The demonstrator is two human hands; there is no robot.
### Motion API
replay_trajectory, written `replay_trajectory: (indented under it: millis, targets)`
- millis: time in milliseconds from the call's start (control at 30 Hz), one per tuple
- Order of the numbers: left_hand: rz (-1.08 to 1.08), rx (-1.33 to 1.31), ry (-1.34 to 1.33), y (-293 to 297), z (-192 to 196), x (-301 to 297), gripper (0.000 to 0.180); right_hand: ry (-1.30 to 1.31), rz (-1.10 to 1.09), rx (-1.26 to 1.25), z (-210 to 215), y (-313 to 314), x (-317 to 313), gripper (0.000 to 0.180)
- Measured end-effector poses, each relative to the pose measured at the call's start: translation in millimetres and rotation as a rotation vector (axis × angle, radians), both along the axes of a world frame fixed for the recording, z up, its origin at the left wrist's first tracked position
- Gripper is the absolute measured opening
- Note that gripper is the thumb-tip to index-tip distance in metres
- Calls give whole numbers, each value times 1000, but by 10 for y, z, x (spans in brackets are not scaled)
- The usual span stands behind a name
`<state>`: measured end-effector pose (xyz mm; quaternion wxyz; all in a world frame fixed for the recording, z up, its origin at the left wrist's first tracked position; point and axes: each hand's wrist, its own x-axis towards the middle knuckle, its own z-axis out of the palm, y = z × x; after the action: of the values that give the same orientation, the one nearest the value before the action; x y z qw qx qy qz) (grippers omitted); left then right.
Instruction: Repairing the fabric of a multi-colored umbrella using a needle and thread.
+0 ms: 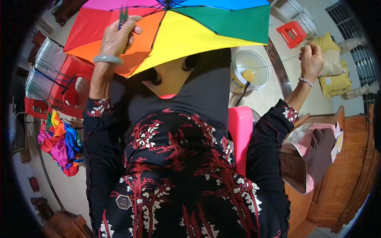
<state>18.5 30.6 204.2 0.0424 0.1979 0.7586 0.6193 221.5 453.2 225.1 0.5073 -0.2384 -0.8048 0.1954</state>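
A rainbow-coloured umbrella [190,35] lies spread above my knees, its dark ribs meeting near the top edge of the view. My left hand [118,36] is raised over its red and orange panels, closed around small thread snips [123,16] with the blades pointing up. Out to the right, my right hand [311,59] pinches a thin thread [283,62] between its fingertips. The thread runs leftward from that pinch past a white bucket, and its far end is hard to make out. Whether a needle is also in the fingers is too small to tell.
The white bucket [260,71] stands right of my knees, with a red stool [291,34] and yellow sacks [335,83] beyond. Stacked red chairs [73,85] and a heap of coloured cloth [61,144] are at left. Carved wooden furniture [337,170] stands at right.
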Motion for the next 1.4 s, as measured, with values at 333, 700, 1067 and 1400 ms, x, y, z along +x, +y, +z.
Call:
replay_trajectory:
  millis: [333, 700, 1067, 1400]
  targets:
    - [-68, -43, 115, -202, 155, 406, 24, -477, 73, 225, -167, 2, 106, 18]
    - [-128, -118, 123, -313, -103, 373, 22, 134, -159, -173, 110, 442, 600, 15]
    - [-90, -110, 105, -288, 13, 574, 23, -972, 520, 196, -771, -560, -174, 14]
    - [-109, -104, 110, -244, 18, 657, 23, -994, 1480, 326, -940, -2207, -844, 9]
